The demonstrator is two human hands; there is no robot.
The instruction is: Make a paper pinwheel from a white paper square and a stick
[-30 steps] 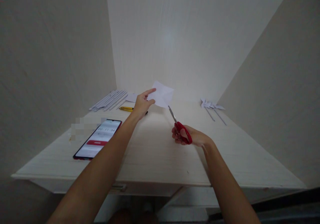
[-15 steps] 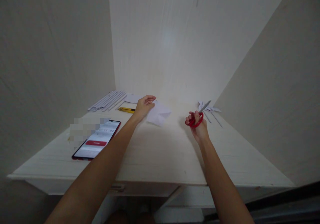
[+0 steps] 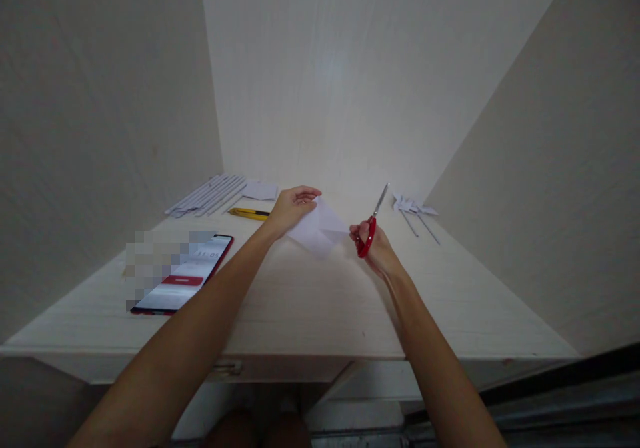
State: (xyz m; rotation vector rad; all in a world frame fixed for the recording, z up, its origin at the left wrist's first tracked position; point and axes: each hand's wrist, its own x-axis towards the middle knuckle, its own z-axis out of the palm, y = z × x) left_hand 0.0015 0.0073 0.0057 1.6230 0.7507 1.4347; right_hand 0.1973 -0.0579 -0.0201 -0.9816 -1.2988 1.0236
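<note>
A pale wooden bench [image 3: 300, 315] fills a narrow alcove, closed in by three plain cream walls. The back wall [image 3: 345, 81] has fine vertical grooves and catches a soft patch of light near its middle, while the left wall [image 3: 100, 101] and right wall [image 3: 560, 168] sit in dimmer shade. The bench top is whitewashed board with faint grain. Under its front edge a drawer handle [image 3: 226, 368] shows. A dark strip of floor [image 3: 575, 395] runs at lower right.

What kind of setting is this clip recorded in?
Probably a home craft desk set in a wall corner: a pale wooden table with rolled paper sticks, finished paper pinwheels, and red scissors in the right hand beside white paper.
</note>
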